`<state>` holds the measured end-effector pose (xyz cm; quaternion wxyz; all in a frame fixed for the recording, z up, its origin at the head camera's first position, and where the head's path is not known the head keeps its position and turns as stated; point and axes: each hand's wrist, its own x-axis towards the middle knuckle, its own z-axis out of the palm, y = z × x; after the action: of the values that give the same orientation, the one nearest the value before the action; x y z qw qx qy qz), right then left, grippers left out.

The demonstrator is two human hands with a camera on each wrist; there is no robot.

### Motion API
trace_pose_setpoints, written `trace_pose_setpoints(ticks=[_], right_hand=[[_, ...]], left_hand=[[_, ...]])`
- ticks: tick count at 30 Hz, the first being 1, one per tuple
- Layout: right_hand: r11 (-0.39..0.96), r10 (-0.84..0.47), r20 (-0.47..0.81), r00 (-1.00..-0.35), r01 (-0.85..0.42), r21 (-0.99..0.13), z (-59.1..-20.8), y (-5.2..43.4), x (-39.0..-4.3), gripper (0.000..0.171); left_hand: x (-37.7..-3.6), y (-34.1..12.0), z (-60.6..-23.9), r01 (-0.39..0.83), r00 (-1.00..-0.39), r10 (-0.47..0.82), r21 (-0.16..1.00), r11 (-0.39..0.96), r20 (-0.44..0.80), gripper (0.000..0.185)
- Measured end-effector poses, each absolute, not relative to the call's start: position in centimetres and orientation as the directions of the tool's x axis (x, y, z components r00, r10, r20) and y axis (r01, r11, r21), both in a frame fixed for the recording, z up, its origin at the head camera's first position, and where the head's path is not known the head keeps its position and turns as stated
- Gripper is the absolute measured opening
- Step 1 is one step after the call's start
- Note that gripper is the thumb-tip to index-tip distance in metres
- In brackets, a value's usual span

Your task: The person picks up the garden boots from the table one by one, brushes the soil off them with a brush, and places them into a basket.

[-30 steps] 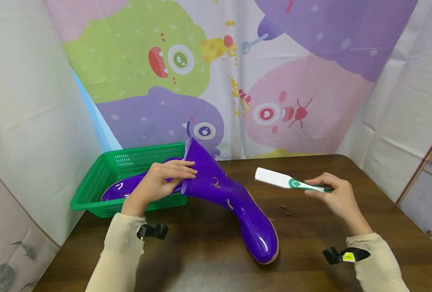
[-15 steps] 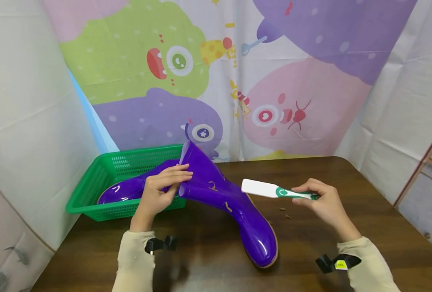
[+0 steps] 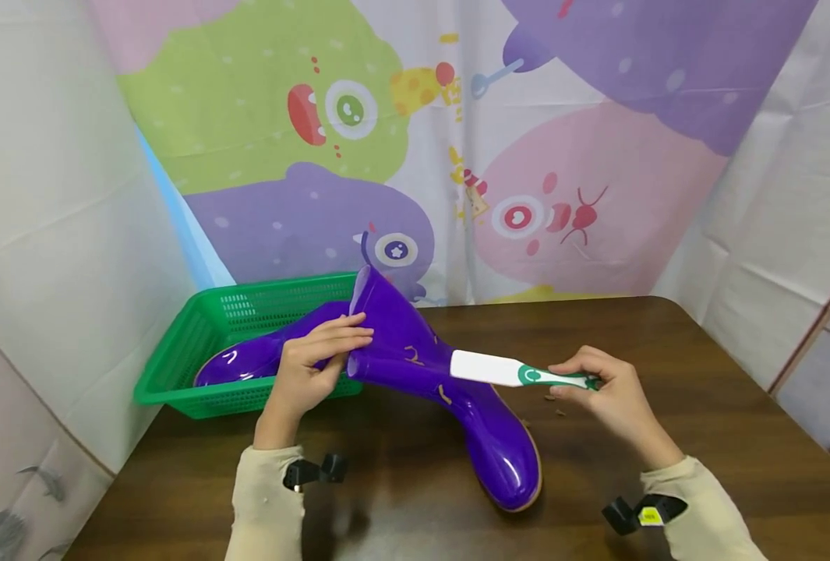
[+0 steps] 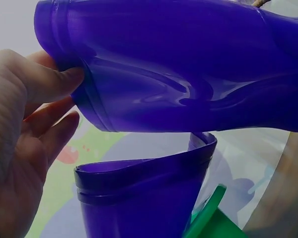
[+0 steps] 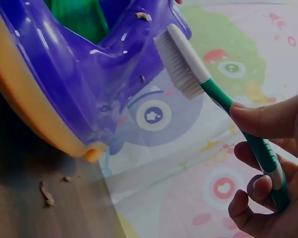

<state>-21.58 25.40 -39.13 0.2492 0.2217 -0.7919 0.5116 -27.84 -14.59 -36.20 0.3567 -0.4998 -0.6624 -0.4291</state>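
Evidently, the left hand [image 3: 309,370] pinches the rim of a purple boot [image 3: 502,452], its thumb on one side of the open top. The boot slants across the middle of the scene, opening at the far left and toe at the near right, above or on the worktop [image 3: 400,499]; I cannot tell whether the sole touches. Brown smears [image 3: 413,355] mark its shaft.

To the right, the right hand [image 3: 618,397] grasps a white brush [image 3: 485,368] by its green-and-white handle, with the bristles turned toward the boot's shaft; whether they touch it is unclear.

At far left, a green basket [image 3: 225,403] holds a second purple boot [image 3: 253,357], its toe to the left. Small brown crumbs [image 5: 47,194] lie on the worktop, near the first boot. A cartoon-printed curtain [image 3: 583,156] hangs at the far side.
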Motion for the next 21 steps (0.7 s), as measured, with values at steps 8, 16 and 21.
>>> trace_pose_setpoints(ticks=[8,16,21], right_hand=[[0.332,-0.081,0.636,-0.768,-0.622,-0.709,-39.1,24.8,-21.2,0.027],[0.191,-0.226,0.669,-0.708,-0.706,-0.682,-39.4,22.6,-20.4,0.028],[0.171,-0.250,0.693,-0.676,-0.735,-0.656,-40.1,22.3,-21.0,0.034]], left_hand=[[-27.6,-14.4,-36.2,0.966,-0.256,0.362,0.220,0.139,0.896,0.037],[-27.3,-14.3,-36.1,0.964,-0.262,0.363,0.223,0.146,0.894,0.036],[-27.3,-14.4,-36.0,0.968,-0.245,0.351,0.205,0.148,0.904,0.036]])
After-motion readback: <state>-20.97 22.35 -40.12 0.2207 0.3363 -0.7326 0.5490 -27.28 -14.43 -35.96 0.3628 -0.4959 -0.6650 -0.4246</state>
